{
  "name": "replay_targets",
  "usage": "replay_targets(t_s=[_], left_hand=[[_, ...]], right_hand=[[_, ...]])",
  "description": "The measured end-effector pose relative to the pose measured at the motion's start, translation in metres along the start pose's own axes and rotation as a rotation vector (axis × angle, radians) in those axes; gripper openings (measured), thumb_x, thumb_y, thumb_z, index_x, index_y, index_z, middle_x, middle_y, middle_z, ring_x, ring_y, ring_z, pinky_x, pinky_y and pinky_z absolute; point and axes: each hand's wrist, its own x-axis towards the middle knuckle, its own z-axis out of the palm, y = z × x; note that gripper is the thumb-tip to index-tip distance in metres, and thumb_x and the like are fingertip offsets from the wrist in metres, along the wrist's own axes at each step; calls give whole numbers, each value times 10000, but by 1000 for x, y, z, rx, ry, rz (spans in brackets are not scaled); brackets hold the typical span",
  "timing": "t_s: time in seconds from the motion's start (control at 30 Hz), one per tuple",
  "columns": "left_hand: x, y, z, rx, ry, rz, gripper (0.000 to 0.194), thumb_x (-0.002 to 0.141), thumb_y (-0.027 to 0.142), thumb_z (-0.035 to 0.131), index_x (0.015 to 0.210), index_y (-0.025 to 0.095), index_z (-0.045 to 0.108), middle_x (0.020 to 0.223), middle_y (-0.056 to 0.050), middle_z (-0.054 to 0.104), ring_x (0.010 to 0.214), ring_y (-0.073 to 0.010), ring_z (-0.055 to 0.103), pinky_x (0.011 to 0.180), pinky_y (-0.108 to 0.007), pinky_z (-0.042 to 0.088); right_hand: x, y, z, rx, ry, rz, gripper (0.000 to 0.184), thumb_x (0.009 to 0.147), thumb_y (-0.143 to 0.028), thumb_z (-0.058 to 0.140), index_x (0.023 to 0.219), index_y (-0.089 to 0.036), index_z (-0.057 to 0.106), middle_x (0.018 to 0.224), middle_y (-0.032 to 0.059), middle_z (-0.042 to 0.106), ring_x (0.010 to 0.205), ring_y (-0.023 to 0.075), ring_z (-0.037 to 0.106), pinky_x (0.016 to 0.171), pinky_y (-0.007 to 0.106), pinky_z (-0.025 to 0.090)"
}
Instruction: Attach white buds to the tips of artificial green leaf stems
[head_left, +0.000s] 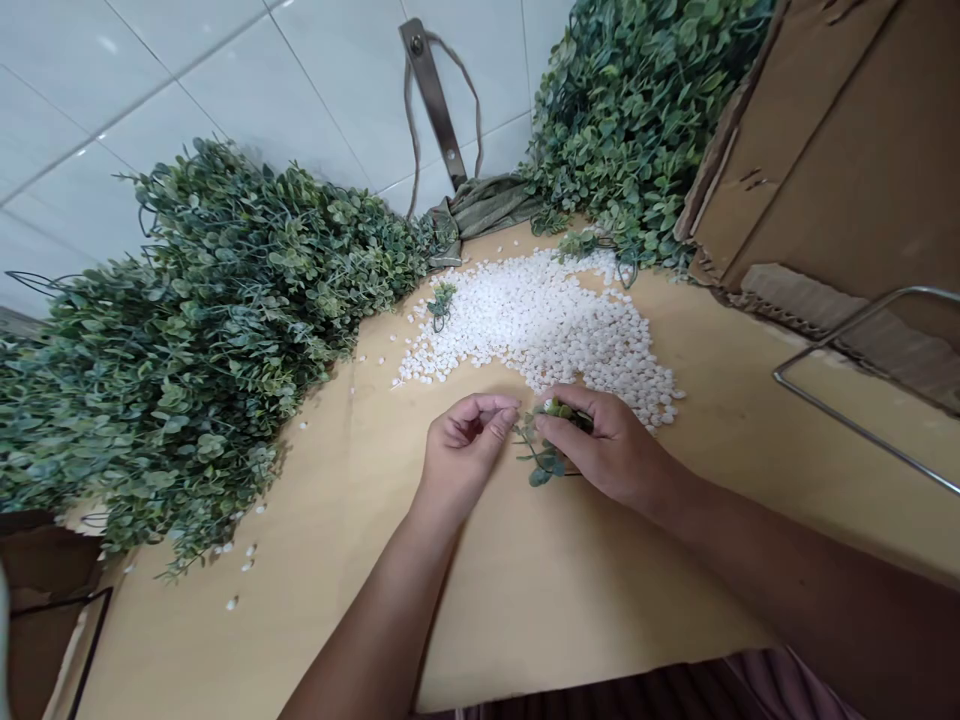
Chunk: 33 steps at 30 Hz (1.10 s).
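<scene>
My right hand point(611, 445) is closed round an artificial leaf sprig point(541, 470), whose small green leaves stick out to the left of the thumb. A pale spot shows on the sprig near the fingertips. Close beside it, my left hand point(476, 435) has thumb and forefinger pinched together. Whatever lies between those fingertips is too small to make out. Just beyond both hands spreads a heap of small white plastic pieces point(532, 315). One loose leaf sprig point(441, 303) lies at the heap's left side.
A big pile of artificial greenery point(217, 340) covers the left of the table point(360, 580). More greenery point(622, 120) stands at the back right, beside a cardboard box point(840, 150). A bent metal rod point(862, 425) juts in at right. A metal strip point(433, 100) leans against the tiled wall.
</scene>
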Motion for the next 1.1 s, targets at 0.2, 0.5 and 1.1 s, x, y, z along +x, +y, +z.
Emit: replay_targets(t_s=[0.2, 0.5, 1.1], left_hand=[[38, -16, -1, 397, -16, 126, 110, 709, 232, 625, 758, 150, 679, 720, -35, 662, 631, -125, 573, 613, -241, 459], [52, -13, 14, 1056, -129, 478, 183, 784, 138, 507, 802, 191, 681, 824, -52, 654, 791, -171, 591, 724, -285, 462], [49, -21, -15, 1001, 27, 388, 184, 755, 149, 573, 918, 167, 657, 843, -53, 600, 756, -163, 575, 729, -300, 473]], right_hand=[[2, -2, -7, 50, 157, 21, 165, 769, -230, 495, 612, -179, 479, 535, -42, 375, 504, 92, 357, 455, 211, 317], [6, 2, -10, 54, 260, 3, 160, 756, -244, 527, 612, -172, 528, 550, -44, 406, 500, 71, 364, 441, 171, 324], [7, 8, -7, 46, 239, 76, 194, 718, -311, 570, 601, -162, 530, 503, -51, 420, 455, 65, 379, 409, 168, 322]])
